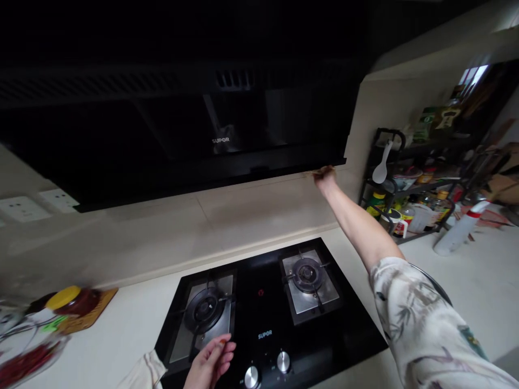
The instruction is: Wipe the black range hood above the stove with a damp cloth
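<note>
Honestly, my right hand pinches the range hood corner, left hand rests open on the gas hob front edge; overreaching, I could bump a knob.

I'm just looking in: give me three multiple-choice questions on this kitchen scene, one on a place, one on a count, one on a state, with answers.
1. Where is the right hand?
A. on a knob
B. at the lower right edge of the range hood
C. on the spray bottle

2. How many burners does the hob have?
A. two
B. three
C. four

3. The burners are:
A. lit
B. covered by pans
C. bare, no flame

Answers: 1 B, the arm reaches up to the hood's edge; 2 A, one left burner, one right burner; 3 C, no pans, no flame seen, while the left hand rests at the hob's front edge.
</note>
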{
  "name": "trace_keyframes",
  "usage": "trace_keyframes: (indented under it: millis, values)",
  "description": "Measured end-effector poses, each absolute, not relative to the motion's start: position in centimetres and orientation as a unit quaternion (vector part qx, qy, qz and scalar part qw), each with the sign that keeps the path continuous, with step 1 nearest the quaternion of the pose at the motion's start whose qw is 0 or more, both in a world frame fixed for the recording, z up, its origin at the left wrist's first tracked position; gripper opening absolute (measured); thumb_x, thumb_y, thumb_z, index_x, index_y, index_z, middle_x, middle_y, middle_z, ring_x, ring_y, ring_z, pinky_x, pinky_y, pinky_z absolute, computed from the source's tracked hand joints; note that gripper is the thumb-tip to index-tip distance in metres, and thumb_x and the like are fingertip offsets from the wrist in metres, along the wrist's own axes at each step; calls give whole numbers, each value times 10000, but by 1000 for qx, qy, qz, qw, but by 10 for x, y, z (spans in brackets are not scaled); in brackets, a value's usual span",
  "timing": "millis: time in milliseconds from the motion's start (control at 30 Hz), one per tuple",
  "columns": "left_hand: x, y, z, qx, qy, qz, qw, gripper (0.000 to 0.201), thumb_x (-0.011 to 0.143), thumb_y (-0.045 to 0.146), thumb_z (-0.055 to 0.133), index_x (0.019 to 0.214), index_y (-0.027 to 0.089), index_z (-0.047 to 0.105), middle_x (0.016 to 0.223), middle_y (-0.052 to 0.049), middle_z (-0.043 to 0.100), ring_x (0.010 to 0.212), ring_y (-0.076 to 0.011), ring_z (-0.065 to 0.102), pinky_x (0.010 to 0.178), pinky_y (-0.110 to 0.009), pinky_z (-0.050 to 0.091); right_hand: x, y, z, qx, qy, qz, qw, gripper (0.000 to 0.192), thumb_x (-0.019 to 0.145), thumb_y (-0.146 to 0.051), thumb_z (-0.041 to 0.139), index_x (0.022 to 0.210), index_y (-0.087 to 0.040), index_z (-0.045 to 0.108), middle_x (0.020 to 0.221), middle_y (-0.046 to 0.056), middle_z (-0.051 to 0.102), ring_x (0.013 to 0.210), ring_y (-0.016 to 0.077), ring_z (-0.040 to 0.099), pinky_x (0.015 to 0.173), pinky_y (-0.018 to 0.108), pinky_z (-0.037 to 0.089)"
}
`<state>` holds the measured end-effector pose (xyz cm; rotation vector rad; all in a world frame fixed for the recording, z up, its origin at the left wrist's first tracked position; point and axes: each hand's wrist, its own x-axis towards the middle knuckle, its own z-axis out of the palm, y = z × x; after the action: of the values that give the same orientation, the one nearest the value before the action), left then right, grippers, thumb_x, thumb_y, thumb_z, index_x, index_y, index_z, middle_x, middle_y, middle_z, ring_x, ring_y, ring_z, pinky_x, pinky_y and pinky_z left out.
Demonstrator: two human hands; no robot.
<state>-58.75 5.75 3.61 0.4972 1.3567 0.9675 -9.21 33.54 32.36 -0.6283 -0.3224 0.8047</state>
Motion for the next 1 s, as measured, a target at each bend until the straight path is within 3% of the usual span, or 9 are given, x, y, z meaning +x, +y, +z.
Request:
trace_keyframes:
  millis: [167, 367, 533, 700, 867, 1000]
  values:
    - [-579, 50, 40, 236, 589, 428, 644, 284, 837, 147, 901, 1097, 96, 798, 979, -166, 810, 734, -183, 763, 627, -186, 603, -38, 328, 325, -293, -126, 356, 879, 472, 1121, -303, 149, 975, -124, 561, 819, 37, 559, 806, 88, 586, 883, 239, 556]
    - [-583, 39, 56, 210, 607, 423, 639, 218, 891, 137, 836, 1093, 73, 784, 950, -175, 804, 700, -178, 744, 605, -194, 597, -111, 348, 310, -267, -166, 426, 849, 441, 1139, -445, 322, 978, -126, 581, 892, 62, 615, 876, 98, 628, 881, 247, 580]
    - [-590, 29, 60, 204, 604, 436, 635, 212, 892, 136, 831, 1090, 79, 781, 947, -174, 804, 697, -176, 744, 600, -190, 589, -222, 357, 307, -202, -166, 573, 777, 298, 1095, -400, 441, 1016, -152, 587, 936, 42, 654, 880, 95, 644, 875, 242, 607]
    - [-591, 27, 71, 206, 608, 436, 630, 248, 832, 130, 876, 1056, 80, 780, 937, -177, 800, 691, -186, 743, 606, -205, 592, -289, 362, 312, -241, -149, 628, 724, 23, 950, -168, 535, 946, -150, 522, 769, 5, 579, 724, 105, 583, 780, 240, 582]
    - [-596, 48, 100, 272, 597, 431, 619, 395, 711, 222, 950, 1047, 106, 778, 979, -162, 802, 750, -195, 743, 628, -210, 577, -269, 359, 319, -269, -151, 606, 734, 86, 852, -87, 481, 886, -155, 442, 729, -5, 540, 696, 98, 571, 783, 227, 576]
    - [-618, 100, 133, 391, 606, 464, 515, 552, 611, 381, 922, 1084, 144, 767, 1166, -164, 781, 1035, -296, 753, 752, -281, 614, -204, 345, 324, -288, -154, 559, 762, 37, 879, -141, 450, 897, -159, 423, 761, -2, 539, 688, 91, 565, 766, 229, 572]
